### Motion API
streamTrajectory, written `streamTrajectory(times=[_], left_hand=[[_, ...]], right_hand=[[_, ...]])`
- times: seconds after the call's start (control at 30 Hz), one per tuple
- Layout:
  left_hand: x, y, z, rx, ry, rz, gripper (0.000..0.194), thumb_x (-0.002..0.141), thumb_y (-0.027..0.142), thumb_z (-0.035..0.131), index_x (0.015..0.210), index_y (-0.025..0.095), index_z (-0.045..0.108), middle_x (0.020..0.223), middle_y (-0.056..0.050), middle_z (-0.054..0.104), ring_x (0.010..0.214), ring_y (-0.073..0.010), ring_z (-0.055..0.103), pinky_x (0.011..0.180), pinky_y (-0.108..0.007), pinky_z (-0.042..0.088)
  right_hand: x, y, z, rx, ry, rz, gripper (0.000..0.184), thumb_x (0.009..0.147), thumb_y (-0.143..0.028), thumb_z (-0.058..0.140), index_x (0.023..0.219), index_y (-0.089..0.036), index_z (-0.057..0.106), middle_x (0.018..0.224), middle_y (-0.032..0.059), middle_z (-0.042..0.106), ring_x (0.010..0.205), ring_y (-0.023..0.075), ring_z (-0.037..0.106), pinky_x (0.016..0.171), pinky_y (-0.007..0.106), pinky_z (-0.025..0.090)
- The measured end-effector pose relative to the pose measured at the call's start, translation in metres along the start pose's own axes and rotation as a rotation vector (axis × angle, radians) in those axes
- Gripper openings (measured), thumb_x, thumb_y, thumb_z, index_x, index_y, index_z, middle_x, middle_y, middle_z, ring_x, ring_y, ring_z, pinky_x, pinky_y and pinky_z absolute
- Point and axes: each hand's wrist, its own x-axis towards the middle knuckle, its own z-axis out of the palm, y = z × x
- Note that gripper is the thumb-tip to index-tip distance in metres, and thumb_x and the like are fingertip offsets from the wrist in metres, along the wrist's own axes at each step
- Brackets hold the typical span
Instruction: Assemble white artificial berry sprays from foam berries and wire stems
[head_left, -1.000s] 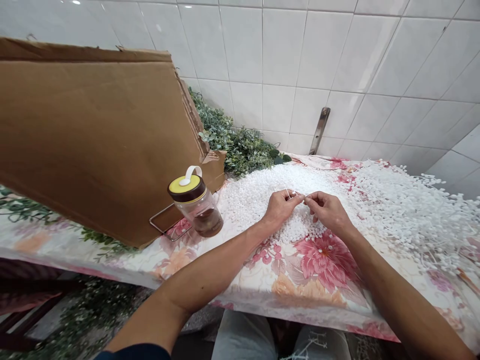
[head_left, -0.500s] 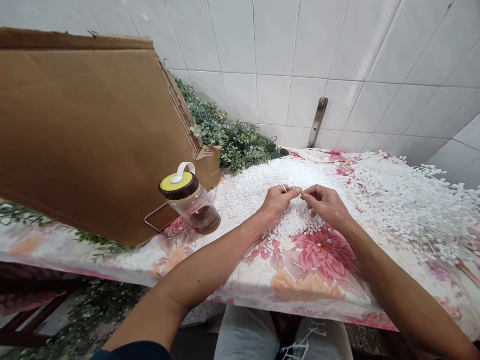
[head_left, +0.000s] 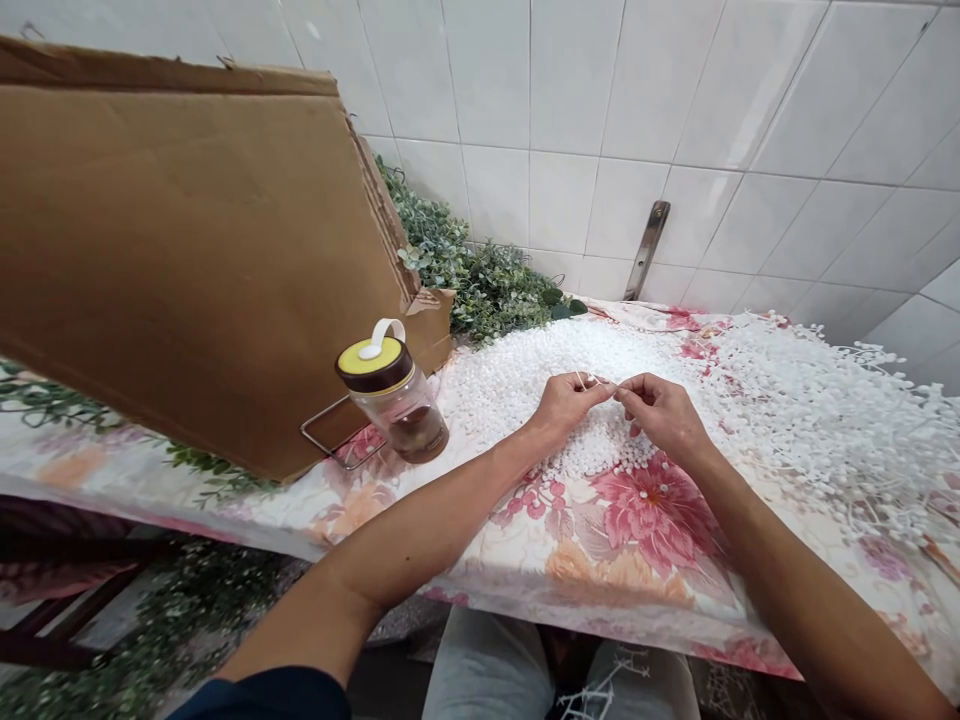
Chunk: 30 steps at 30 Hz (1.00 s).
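Observation:
My left hand pinches a thin white plastic stem over a heap of small white beads. Against its fingertips, my right hand is closed in a pinch. Whatever sits between the right fingertips is too small to make out. Both hands hover low at the near side of the heap. To the right spreads a pile of white branching stems with round tips.
A large cardboard box stands at the left. Beside it are a yellow-lidded clear bottle and a metal wire frame. Artificial green foliage lies along the tiled wall. A floral cloth covers the table.
The view has shifted slightly, so the scene sits a little further right. Both hands remain together at the fingertips, still pinching.

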Motion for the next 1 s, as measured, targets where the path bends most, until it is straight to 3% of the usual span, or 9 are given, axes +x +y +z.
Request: streamTrajectory(times=[0.33, 0.67, 0.9, 1.0], left_hand=[[0.0, -0.005, 0.001, 0.014, -0.001, -0.003, 0.028, 0.067, 0.038, 0.085, 0.076, 0.013, 0.075, 0.075, -0.004, 0.07, 0.069, -0.0144, 0.059, 0.068, -0.028, 0.043], [0.003, -0.006, -0.002, 0.144, -0.007, 0.135, 0.02, 0.076, 0.033, 0.077, 0.079, 0.013, 0.078, 0.079, -0.006, 0.074, 0.075, -0.0162, 0.064, 0.073, -0.027, 0.046], [0.004, -0.006, -0.003, 0.192, -0.036, 0.193, 0.021, 0.077, 0.036, 0.08, 0.082, 0.015, 0.08, 0.086, -0.008, 0.078, 0.081, -0.0193, 0.069, 0.076, -0.028, 0.049], [0.002, -0.005, -0.003, 0.248, 0.003, 0.216, 0.022, 0.077, 0.036, 0.08, 0.082, 0.015, 0.08, 0.084, -0.008, 0.078, 0.08, -0.0191, 0.069, 0.075, -0.028, 0.048]], right_hand=[[-0.003, -0.001, 0.004, -0.044, -0.056, -0.015, 0.026, 0.085, -0.046, 0.067, 0.085, -0.02, 0.068, 0.062, -0.0017, 0.061, 0.046, 0.0132, 0.056, 0.045, 0.026, 0.05], [-0.004, -0.003, 0.006, -0.025, -0.033, 0.004, 0.028, 0.086, -0.046, 0.067, 0.083, -0.019, 0.069, 0.062, -0.001, 0.061, 0.045, 0.0133, 0.057, 0.045, 0.026, 0.048], [-0.004, -0.004, 0.006, -0.055, -0.022, 0.01, 0.021, 0.084, -0.038, 0.065, 0.084, -0.018, 0.07, 0.063, -0.0013, 0.062, 0.045, 0.0135, 0.06, 0.045, 0.025, 0.049], [-0.003, -0.002, 0.006, -0.055, -0.013, 0.028, 0.02, 0.083, -0.037, 0.064, 0.085, -0.018, 0.071, 0.063, -0.001, 0.063, 0.044, 0.0137, 0.06, 0.044, 0.025, 0.049]])
